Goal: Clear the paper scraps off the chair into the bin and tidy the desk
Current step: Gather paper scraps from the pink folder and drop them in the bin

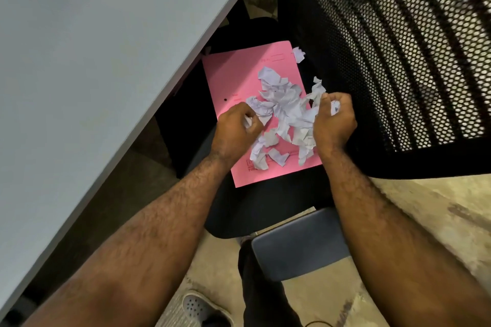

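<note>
A heap of white crumpled paper scraps (285, 109) lies on a pink folder (233, 79) that rests flat on the black chair seat (255, 210). My left hand (237, 125) is closed on a few scraps at the heap's left edge. My right hand (334, 122) is fisted on more scraps at the heap's right edge. One stray scrap (299, 53) sits past the folder's far right corner, against the chair back. No bin is in view.
The grey desk top (93, 74) fills the left, its edge overhanging the chair. The black mesh chair back (398, 61) rises on the right. A grey armrest pad (300, 244) juts out below the seat. My shoe (199, 308) stands on the pale floor.
</note>
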`<state>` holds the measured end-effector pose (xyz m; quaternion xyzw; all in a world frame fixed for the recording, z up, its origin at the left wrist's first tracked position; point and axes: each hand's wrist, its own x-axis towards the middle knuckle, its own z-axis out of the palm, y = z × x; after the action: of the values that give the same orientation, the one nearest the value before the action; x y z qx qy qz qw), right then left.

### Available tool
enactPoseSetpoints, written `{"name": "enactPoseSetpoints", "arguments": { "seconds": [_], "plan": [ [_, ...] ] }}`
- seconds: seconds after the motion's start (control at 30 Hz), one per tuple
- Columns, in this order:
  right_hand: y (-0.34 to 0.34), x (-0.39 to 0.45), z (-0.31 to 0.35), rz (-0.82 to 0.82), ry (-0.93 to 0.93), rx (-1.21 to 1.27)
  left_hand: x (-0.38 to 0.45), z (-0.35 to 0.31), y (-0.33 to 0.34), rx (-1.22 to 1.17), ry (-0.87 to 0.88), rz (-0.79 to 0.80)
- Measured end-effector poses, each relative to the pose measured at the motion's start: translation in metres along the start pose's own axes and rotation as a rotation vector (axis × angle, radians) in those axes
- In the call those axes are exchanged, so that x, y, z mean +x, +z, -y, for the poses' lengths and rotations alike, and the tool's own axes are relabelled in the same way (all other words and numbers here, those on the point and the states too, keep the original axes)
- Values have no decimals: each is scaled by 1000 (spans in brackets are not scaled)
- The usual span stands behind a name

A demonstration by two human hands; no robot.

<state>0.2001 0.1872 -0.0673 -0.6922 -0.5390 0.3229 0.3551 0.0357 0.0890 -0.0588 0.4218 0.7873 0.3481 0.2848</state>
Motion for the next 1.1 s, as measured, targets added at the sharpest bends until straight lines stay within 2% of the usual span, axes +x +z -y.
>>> {"name": "enactPoseSetpoints", "arguments": {
  "seconds": [0.1, 0.2, 0.33, 0.43, 0.6, 0.73, 0.9, 1.1],
  "plan": [
    [-5, -3, 5, -33, 40, 73, -2, -3, -7, -175, -145, -79],
    [-9, -6, 9, -58, 129, 128, -7, -6, -18, -363, -305, -83],
    [-8, -21, 20, -6, 252, 243, -21, -9, -34, -604, -438, -72],
    [-3, -42, 32, 58, 258, 274, -39, -4, -49, -664, -480, -78],
    [17, -90, 55, 204, 236, 265, -83, 20, -83, -617, -515, -195],
    [35, -146, 72, 334, 173, 241, -131, 55, -115, -672, -601, -322],
    [54, -245, 84, 570, 68, 169, -214, 108, -159, -797, -690, -498],
    [71, -393, 79, 820, -57, 64, -353, 180, -204, -855, -774, -731]
  ]
}}
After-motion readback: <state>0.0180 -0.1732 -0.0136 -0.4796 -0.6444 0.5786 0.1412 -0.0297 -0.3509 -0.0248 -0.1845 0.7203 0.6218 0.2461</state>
